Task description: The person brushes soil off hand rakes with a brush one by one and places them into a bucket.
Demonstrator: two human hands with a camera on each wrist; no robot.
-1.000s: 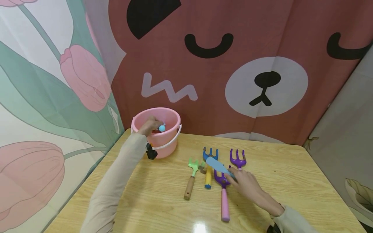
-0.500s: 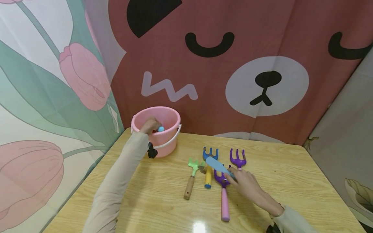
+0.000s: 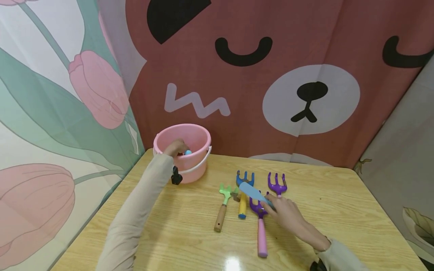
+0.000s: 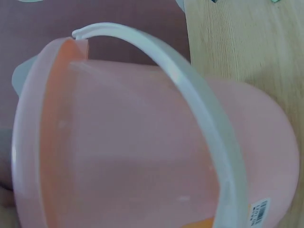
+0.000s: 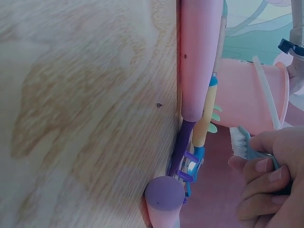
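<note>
My left hand (image 3: 176, 147) reaches over the rim into the pink bucket (image 3: 194, 167), its fingertips partly hidden inside. It holds a thing with a rounded light-blue end (image 3: 187, 152); the rest of that thing is out of sight behind the rim. In the left wrist view the bucket's wall (image 4: 133, 133) fills most of the picture. My right hand (image 3: 288, 216) grips a light-blue brush (image 3: 252, 192) by its handle, above the garden forks. White bristles (image 5: 238, 142) point down toward the table in the right wrist view.
On the wooden table (image 3: 183, 233) lie a green fork with a wooden handle (image 3: 221, 216), a blue fork with a yellow handle (image 3: 242, 207), a purple fork with a pink handle (image 3: 262, 237) and another purple fork (image 3: 277, 185). The bucket's white handle (image 3: 198, 164) hangs down.
My left hand and the light-blue end have sunk slightly deeper into the bucket. The right hand with the brush stays in place over the forks.
</note>
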